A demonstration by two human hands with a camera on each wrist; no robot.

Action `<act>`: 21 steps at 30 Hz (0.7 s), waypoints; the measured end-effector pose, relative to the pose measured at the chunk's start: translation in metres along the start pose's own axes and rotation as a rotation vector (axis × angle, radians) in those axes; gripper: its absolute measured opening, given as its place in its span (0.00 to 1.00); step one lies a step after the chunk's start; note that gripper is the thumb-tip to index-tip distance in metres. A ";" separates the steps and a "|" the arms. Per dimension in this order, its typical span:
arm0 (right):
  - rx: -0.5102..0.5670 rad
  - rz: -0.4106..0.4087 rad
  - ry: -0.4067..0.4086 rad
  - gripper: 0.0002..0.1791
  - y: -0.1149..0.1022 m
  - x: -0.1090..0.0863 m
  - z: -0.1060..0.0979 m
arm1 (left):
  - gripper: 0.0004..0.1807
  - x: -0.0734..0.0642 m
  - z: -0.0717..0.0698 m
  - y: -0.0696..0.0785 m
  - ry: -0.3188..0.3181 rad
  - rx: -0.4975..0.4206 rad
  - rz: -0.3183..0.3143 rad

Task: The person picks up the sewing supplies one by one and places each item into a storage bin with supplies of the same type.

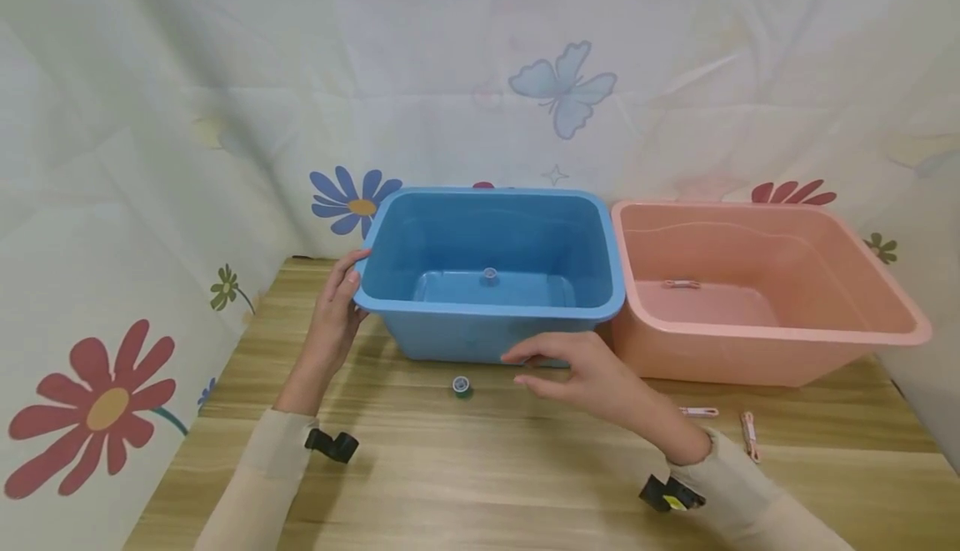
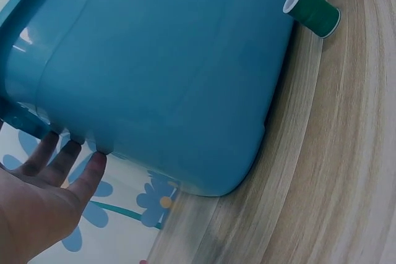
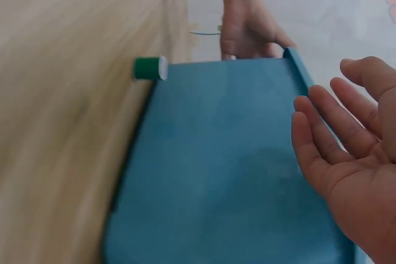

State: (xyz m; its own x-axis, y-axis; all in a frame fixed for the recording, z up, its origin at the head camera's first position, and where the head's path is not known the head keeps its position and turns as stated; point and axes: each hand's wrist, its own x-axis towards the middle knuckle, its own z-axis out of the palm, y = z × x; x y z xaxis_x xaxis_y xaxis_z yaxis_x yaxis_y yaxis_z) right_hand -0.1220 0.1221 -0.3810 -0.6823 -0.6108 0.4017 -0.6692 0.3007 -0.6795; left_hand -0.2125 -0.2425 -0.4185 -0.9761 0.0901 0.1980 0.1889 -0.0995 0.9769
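Observation:
My left hand (image 1: 335, 315) holds the left rim of a blue plastic tub (image 1: 495, 311), thumb at the rim and fingertips against the outer wall below it. In front of the tub, a spool of green thread (image 1: 461, 386) stands upright on the table. To its right my right hand (image 1: 581, 372) hovers before the tub's front wall, fingers loosely bent and nothing between them; its palm shows in the right wrist view. Inside the blue tub, another small spool (image 1: 490, 276) sits on the floor.
A pink tub (image 1: 772, 336) stands against the blue one's right side, with a small banded bundle of cord (image 1: 681, 284) inside. Two similar bundles, one partly behind the right forearm (image 1: 699, 412) and one farther right (image 1: 750, 437), lie on the wooden table. A flowered curtain (image 1: 450, 76) hangs behind.

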 end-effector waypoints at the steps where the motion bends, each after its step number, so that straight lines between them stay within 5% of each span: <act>1: 0.000 0.001 0.006 0.16 0.001 -0.001 0.004 | 0.24 0.000 0.000 0.000 0.002 -0.001 0.001; 21: 0.085 0.157 -0.027 0.14 0.046 -0.004 0.065 | 0.25 0.000 0.001 0.002 0.007 0.005 0.005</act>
State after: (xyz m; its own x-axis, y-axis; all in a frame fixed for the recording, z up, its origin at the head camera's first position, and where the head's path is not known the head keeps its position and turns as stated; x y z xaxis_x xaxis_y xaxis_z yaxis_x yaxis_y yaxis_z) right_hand -0.1312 0.0912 -0.4536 -0.7675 -0.5813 0.2704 -0.5268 0.3315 -0.7827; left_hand -0.2117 -0.2418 -0.4171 -0.9759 0.0822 0.2023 0.1944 -0.0947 0.9763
